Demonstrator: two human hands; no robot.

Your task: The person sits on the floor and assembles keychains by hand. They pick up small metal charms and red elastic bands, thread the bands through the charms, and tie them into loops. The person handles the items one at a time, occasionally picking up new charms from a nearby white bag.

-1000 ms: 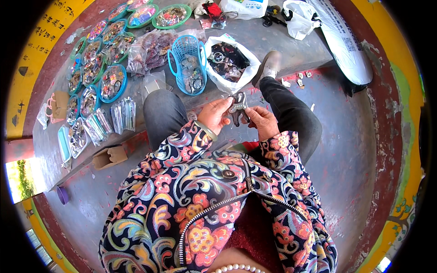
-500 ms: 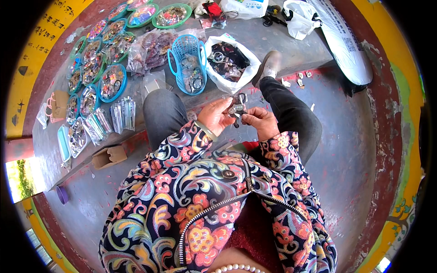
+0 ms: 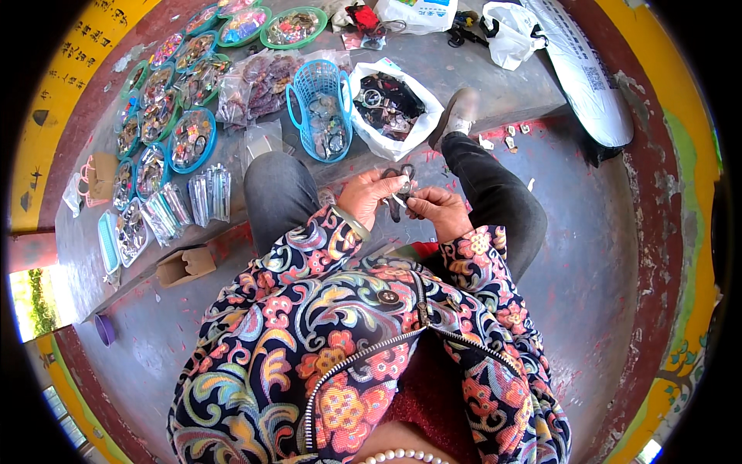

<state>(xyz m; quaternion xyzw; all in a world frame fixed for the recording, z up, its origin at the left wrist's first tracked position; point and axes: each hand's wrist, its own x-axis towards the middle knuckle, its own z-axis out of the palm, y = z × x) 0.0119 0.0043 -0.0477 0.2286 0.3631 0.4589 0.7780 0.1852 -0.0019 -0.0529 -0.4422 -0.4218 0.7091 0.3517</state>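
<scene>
A dark looped band with a small pale piece on it (image 3: 397,207), looking like a hair tie, is held between my two hands over the gap between my knees. My left hand (image 3: 368,197) pinches its upper part with thumb and fingers. From the other side my right hand (image 3: 441,210) closes thumb and fingertips on its lower right part. Just beyond my hands stands an open white plastic bag (image 3: 421,144) filled with dark bands and pale pieces. Left of it is a blue plastic basket (image 3: 299,116) with small packaged items inside.
Several round baskets, such as a blue one (image 3: 209,158), crowd the ledge at left. Wrapped pen-like packs (image 3: 209,193) lie nearer, above a cardboard box (image 3: 185,267). A long white bundle (image 3: 591,85) lies far right. Pale scraps (image 3: 510,143) dot the floor by my right shoe (image 3: 456,116).
The band has turned between my hands, so its pale piece shows less. My left thumb has moved over it to the right, and my right fingers have shifted slightly left.
</scene>
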